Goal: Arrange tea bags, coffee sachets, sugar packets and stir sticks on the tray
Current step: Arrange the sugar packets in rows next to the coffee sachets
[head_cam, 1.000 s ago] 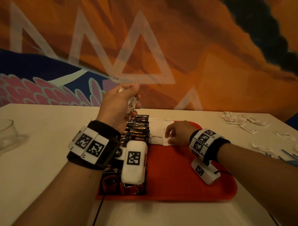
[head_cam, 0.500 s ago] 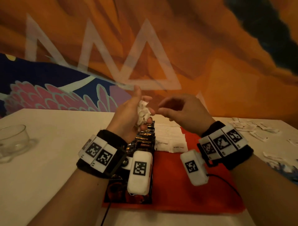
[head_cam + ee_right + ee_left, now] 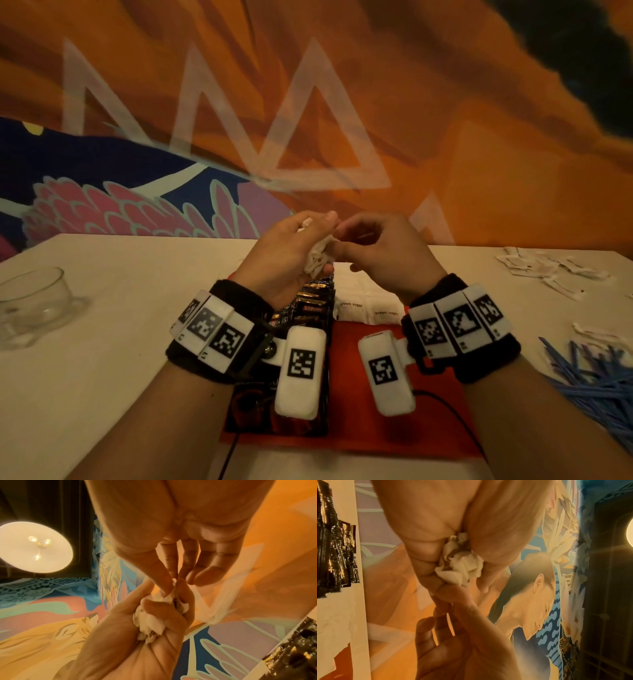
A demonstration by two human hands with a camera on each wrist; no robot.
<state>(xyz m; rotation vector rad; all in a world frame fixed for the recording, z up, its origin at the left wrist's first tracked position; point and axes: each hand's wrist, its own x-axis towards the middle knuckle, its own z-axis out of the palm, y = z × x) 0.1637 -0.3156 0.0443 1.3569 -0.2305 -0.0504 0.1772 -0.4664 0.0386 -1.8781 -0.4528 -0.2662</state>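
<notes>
At centre frame in the head view we hold a bunch of white sugar packets (image 3: 317, 255) clenched in our left hand (image 3: 284, 253), lifted above the red tray (image 3: 370, 411). Our right hand (image 3: 380, 250), which a second ago was pressed down on the white row on the tray, has come up to meet the left — its thumb and forefinger now pinch the top edge of one packet in the bunch, as the right wrist view shows, with the other fingers loosely curled and free. We read this as the pull of the next packet out of the handful, for laying beside those already down. On the tray the dark coffee sachets (image 3: 310, 305) stand in a column along its left side, and the laid sugar packets, marked brown sugar (image 3: 368, 306), lie just to the right of them (partly hidden behind our wrists). So the change means one packet has been set and the row is being fed one at a time. Loose white packets (image 3: 548, 270) lie on the worktop (image 3: 137, 291) at the right edge, blue stir sticks (image 3: 589, 373) at lower right off the tray, a glass cup (image 3: 32, 308) at far left.
</notes>
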